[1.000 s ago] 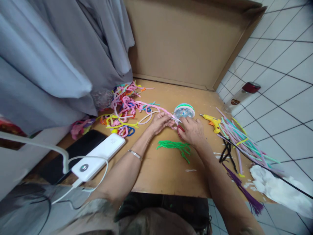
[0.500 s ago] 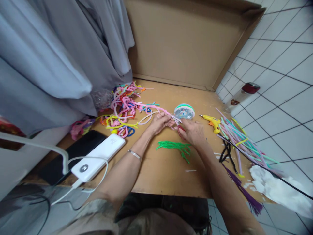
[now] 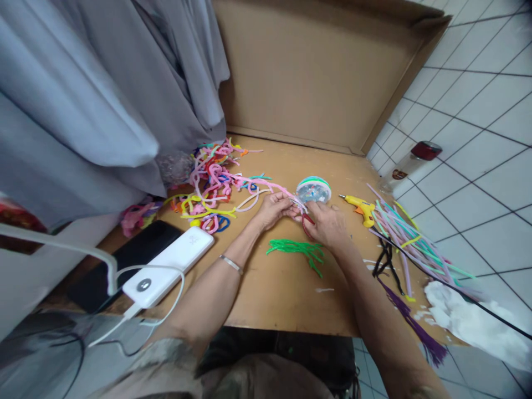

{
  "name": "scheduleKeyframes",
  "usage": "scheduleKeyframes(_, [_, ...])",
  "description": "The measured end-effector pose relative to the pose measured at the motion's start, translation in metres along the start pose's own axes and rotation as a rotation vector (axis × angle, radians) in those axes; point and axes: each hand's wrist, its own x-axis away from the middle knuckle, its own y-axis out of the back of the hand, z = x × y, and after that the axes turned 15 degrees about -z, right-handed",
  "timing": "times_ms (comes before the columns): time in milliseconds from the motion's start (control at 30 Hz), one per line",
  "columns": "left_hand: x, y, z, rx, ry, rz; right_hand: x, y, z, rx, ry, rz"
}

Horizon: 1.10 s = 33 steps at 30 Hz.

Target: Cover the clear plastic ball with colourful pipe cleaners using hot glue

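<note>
My left hand [image 3: 274, 210] is closed in a pinch on a pink pipe cleaner [image 3: 270, 183], whose length trails back to the tangled heap at the left. My right hand [image 3: 330, 223] grips red-handled scissors [image 3: 306, 224]; their blades reach to the pipe cleaner at my left fingertips. Just what lies between the blades is too small to make out. A bunch of green pipe cleaners [image 3: 295, 247] lies on the table below my hands. Right behind them stands a round clear container [image 3: 313, 190] with a green and white rim.
A tangle of colourful pipe cleaners [image 3: 214, 183] fills the back left. At the left lies a white power bank [image 3: 168, 267] with a cable. A yellow glue gun [image 3: 359, 208], pastel pipe cleaners [image 3: 415, 238] and white stuffing [image 3: 465, 316] lie right. A cardboard panel [image 3: 316, 72] stands behind.
The scissors have tilted slightly and their blades now sit closer to my left fingertips. Both hands stay in nearly the same place.
</note>
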Motion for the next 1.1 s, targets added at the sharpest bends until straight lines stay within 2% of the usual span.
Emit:
scheduleKeyframes(333, [0.0001, -0.0021, 0.0024, -0.016, 0.004, -0.007, 0.0006, -0.0046, -0.0015, 0.054, 0.044, -0.084])
scheduleKeyframes(867, [-0.0007, -0.0002, 0.0022, 0.001, -0.026, 0.017, 0.001, -0.0039, -0.0003, 0.055, -0.04, 0.047])
scheduleKeyframes(1100, [-0.0013, -0.0016, 0.0081, -0.009, -0.045, 0.061, -0.0013, 0.0017, 0.0005, 0.041, 0.025, -0.037])
